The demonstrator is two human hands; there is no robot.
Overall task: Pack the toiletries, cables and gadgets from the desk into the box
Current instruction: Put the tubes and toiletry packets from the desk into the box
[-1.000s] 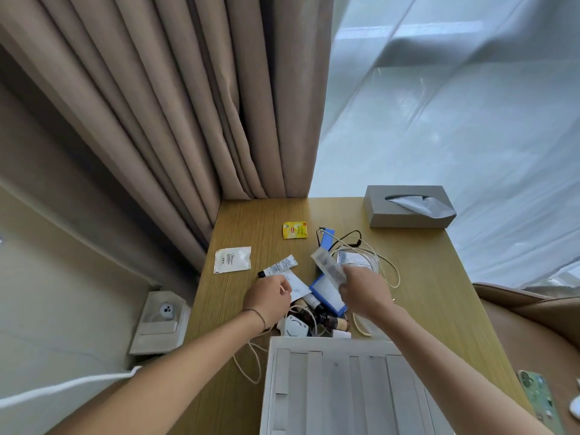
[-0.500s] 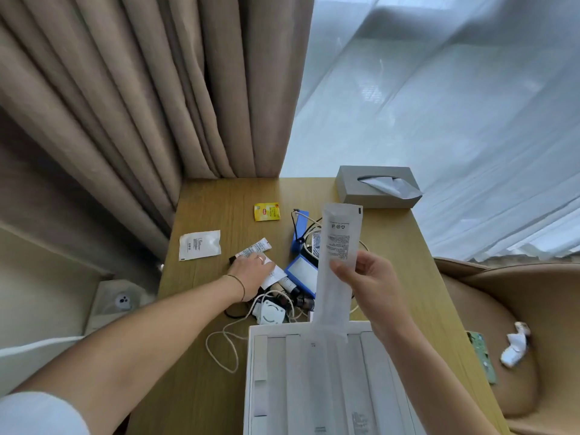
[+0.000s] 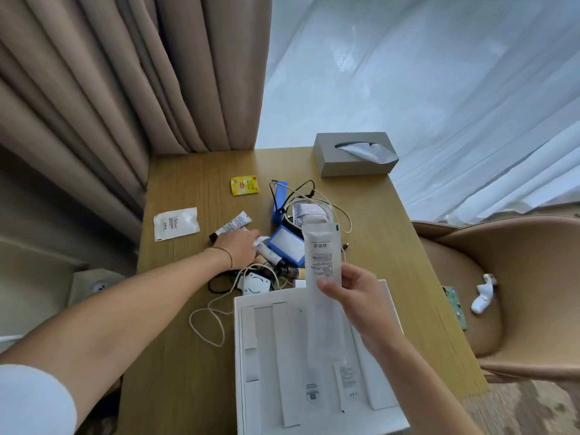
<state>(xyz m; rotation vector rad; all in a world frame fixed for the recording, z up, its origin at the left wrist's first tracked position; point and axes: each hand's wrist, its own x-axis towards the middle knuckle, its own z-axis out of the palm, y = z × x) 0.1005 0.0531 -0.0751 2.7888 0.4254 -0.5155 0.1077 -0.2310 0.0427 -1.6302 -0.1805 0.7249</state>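
My right hand (image 3: pixel 354 296) pinches a long white sachet (image 3: pixel 323 277) and holds it upright over the open white box (image 3: pixel 248 372) at the desk's near edge. My left hand (image 3: pixel 240 249) rests on the pile of toiletries in the desk's middle, fingers around a small white tube (image 3: pixel 266 251). Beside it lie a striped tube (image 3: pixel 233 224), a blue-rimmed case (image 3: pixel 287 246), a blue gadget (image 3: pixel 279 202), tangled white and black cables (image 3: pixel 314 199), a white charger (image 3: pixel 255 285) and small brown bottles (image 3: pixel 292 272). A white packet (image 3: pixel 176 223) and a yellow tea bag (image 3: pixel 244 185) lie apart.
A grey tissue box (image 3: pixel 351 155) stands at the desk's far right corner. Beige curtains (image 3: pixel 125 73) hang behind the desk's left. A tan chair (image 3: pixel 502 293) to the right holds a green phone (image 3: pixel 455 306) and a white crumpled thing (image 3: pixel 483 298).
My right hand lifted the long sachet off the pile and brought it back over the box. My left hand moved slightly right onto the small white tube.
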